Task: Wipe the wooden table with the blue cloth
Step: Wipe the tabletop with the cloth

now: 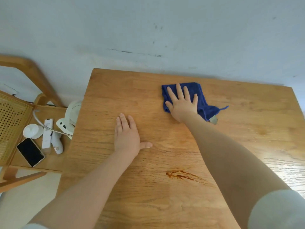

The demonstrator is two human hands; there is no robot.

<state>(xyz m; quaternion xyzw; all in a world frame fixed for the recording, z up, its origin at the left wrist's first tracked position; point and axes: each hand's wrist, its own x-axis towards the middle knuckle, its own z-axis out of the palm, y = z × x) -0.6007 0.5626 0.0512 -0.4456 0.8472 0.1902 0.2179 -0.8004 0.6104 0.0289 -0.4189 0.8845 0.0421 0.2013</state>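
The wooden table (247,113) fills the middle and right of the head view. A folded blue cloth (200,98) lies on its far part, a grey tag sticking out at its near right corner. My right hand (182,103) presses flat on the cloth with straight, spread fingers. My left hand (127,136) rests flat on the bare wood to the left and nearer, fingers straight and thumb out to the right. A dark brown streak (179,175) marks the wood closer to me.
A wooden chair (33,76) with a cane back stands left of the table. On its seat lie a phone (30,152), a white round lid (33,131), a white remote (47,134) and a white corded device (71,116). A pale wall runs behind the table.
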